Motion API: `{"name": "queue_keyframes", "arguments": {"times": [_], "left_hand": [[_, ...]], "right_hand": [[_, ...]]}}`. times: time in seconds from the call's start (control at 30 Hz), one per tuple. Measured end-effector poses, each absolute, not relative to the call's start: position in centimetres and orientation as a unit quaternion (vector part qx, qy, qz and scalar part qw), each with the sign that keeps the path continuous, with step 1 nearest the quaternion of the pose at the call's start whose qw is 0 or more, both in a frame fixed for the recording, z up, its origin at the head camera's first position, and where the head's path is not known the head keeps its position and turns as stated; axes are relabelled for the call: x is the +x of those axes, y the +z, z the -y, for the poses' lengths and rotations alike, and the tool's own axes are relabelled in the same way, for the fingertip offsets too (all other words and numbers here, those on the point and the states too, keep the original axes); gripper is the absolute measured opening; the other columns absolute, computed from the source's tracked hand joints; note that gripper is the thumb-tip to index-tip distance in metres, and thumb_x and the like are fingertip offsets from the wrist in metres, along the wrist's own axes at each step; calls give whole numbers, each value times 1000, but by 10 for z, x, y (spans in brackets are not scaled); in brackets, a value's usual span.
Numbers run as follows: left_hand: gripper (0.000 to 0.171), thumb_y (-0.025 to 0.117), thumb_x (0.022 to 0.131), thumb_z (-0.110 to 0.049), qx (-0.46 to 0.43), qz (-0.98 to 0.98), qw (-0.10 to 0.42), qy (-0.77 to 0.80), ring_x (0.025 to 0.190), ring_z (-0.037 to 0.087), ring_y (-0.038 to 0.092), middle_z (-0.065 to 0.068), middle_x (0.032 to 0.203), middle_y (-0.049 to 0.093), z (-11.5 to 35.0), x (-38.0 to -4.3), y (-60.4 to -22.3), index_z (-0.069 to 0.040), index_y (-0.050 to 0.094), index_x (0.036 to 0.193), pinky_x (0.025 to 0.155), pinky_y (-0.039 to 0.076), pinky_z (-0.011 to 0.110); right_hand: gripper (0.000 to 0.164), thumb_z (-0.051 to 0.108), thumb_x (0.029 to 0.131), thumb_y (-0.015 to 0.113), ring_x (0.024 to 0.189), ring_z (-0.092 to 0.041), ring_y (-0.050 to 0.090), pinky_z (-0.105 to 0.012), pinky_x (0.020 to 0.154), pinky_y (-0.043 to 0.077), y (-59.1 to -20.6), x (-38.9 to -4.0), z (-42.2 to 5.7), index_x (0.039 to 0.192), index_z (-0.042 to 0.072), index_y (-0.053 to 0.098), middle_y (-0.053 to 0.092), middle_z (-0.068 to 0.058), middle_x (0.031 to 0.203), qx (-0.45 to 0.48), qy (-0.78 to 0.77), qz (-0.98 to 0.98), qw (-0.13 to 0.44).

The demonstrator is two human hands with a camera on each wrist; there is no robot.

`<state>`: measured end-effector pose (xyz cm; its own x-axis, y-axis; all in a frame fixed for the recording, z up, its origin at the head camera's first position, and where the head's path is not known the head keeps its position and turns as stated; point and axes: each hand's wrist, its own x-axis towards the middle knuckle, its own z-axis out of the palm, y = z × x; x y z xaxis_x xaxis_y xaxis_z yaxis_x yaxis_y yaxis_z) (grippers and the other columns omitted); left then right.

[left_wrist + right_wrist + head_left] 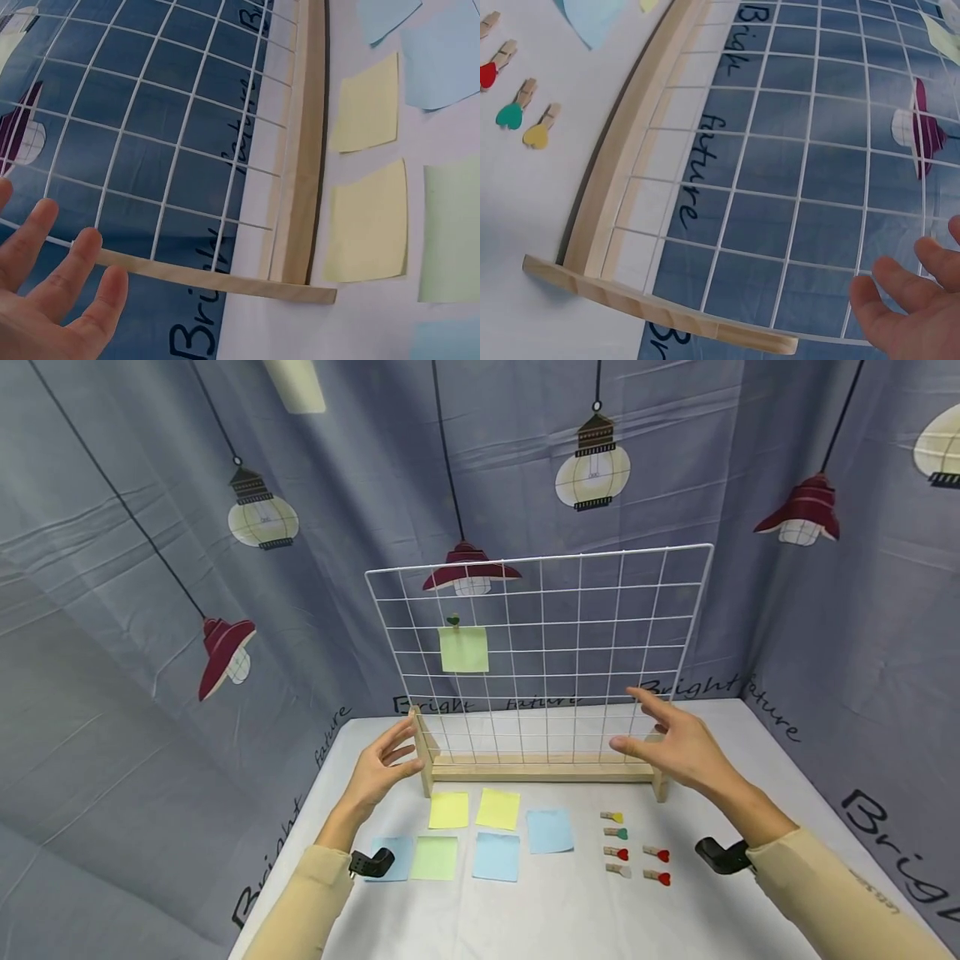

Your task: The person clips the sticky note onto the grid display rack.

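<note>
A white wire grid point(540, 558) stands upright in a wooden base point(540, 772). On its upper left hangs a light green sticky note point(464, 650), held by a small clip with a green heart point(453, 620). My left hand point(378, 772) is beside the left end of the base, fingers spread and slightly bent, close to the wooden side piece point(217, 282). Opposite it, my right hand point(686, 747) hovers by the grid's lower right corner, thumb and fingers apart and nothing between them. The right side piece point(667, 309) is partly behind that hand in the head view.
Yellow point(448, 810), blue point(550, 832) and green point(434, 858) sticky notes lie on the white table before the base. To their right are several small wooden clips with hearts, among them a yellow one point(617, 817) and a red one point(660, 877). A patterned curtain point(337, 635) surrounds the table.
</note>
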<state>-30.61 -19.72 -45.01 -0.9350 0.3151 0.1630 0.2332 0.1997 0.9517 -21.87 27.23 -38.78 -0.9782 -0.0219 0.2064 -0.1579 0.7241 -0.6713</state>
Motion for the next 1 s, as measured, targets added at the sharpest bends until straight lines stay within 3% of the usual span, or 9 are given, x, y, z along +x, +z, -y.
{"name": "queue_keyframes", "arguments": {"times": [0.17, 0.43, 0.67, 1.0], "left_hand": [[81, 78, 92, -13, 157, -774, 37, 613, 145, 43, 44, 15, 162, 42, 206, -300, -464, -22, 36, 161, 110, 50, 50], [76, 79, 92, -16, 125, -772, 36, 622, 140, 39, 51, 18, 156, 50, 216, -290, -486, -20, 41, 159, 103, 54, 33], [69, 81, 90, -17, 98, -779, 26, 618, 138, 41, 51, 17, 150, 54, 221, -285, -500, -17, 49, 152, 104, 54, 39], [65, 83, 88, -19, 71, -784, 16, 617, 135, 41, 53, 18, 147, 56, 228, -288, -507, -12, 54, 146, 101, 54, 34]], "right_hand": [[98, 53, 88, 78, 133, -63, 45, -74, 99, 43, -391, -219, -270, 165, 22, 26, 42, -32, 156, 50, 372, 923, 89], [97, 52, 88, 78, 134, -63, 45, -75, 101, 42, -395, -217, -270, 165, 21, 27, 40, -31, 158, 46, 374, 922, 87], [94, 55, 90, 76, 133, -61, 48, -73, 101, 43, -402, -216, -271, 164, 18, 30, 44, -30, 156, 48, 371, 924, 84], [96, 56, 90, 75, 135, -61, 46, -70, 105, 42, -404, -215, -271, 164, 17, 29, 40, -27, 160, 37, 377, 922, 81]]}}
